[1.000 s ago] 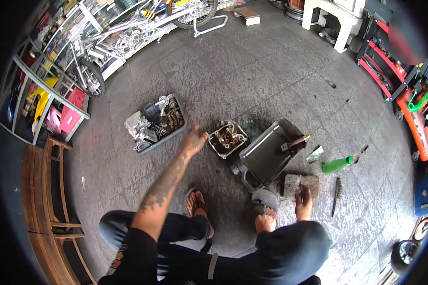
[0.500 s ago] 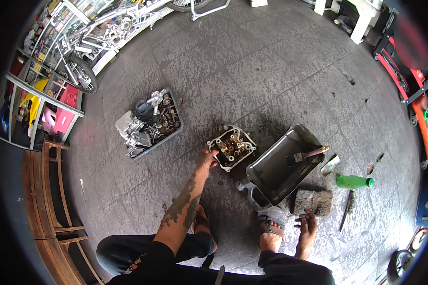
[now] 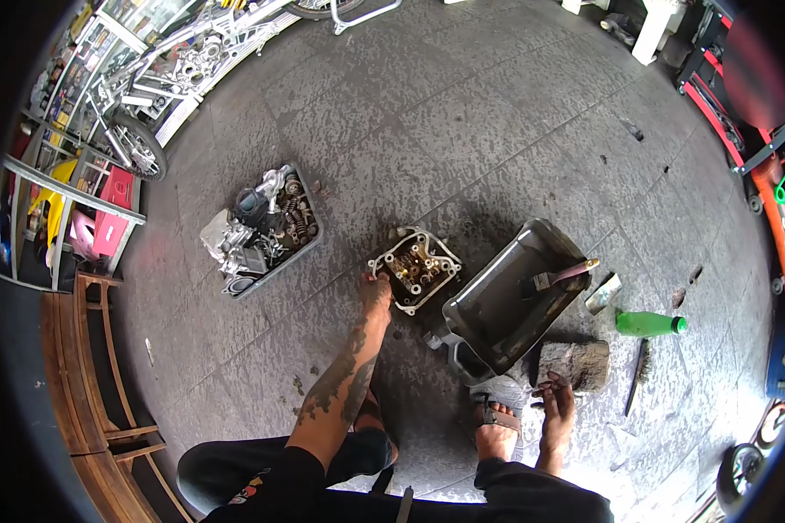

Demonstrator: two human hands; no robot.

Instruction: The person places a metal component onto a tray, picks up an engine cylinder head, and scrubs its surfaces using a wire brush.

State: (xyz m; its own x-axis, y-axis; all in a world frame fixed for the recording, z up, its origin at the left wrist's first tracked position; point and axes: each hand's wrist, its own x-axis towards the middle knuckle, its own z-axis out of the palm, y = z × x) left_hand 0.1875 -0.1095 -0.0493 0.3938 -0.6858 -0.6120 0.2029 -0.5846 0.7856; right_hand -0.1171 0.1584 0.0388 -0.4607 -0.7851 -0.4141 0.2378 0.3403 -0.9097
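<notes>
My left hand (image 3: pixel 376 295) grips the left edge of a metal engine part (image 3: pixel 416 270) with an oily, brown interior. Its fingertips are hidden at the part's rim. To the right of the part is a dark tray (image 3: pixel 497 301) with a paintbrush (image 3: pixel 567 274) lying in it. My right hand (image 3: pixel 556 410) is by my right foot, just below a stained block (image 3: pixel 576 364), its fingers partly curled and apart, holding nothing visible. A green bottle (image 3: pixel 645 323) lies on its side beyond the block.
A bin of metal parts (image 3: pixel 301 250) sits at the left. A wire brush (image 3: pixel 641 375) and a small tube (image 3: pixel 603 293) lie on the right. Wooden benches (image 3: pixel 71 383) stand at far left, a motorcycle frame (image 3: pixel 161 87) behind, a red tool cart (image 3: pixel 715 113) at far right.
My left hand has moved from beside the engine part to its left edge and taken hold of it. My right hand has come away from the block, slightly lower. The view has shifted.
</notes>
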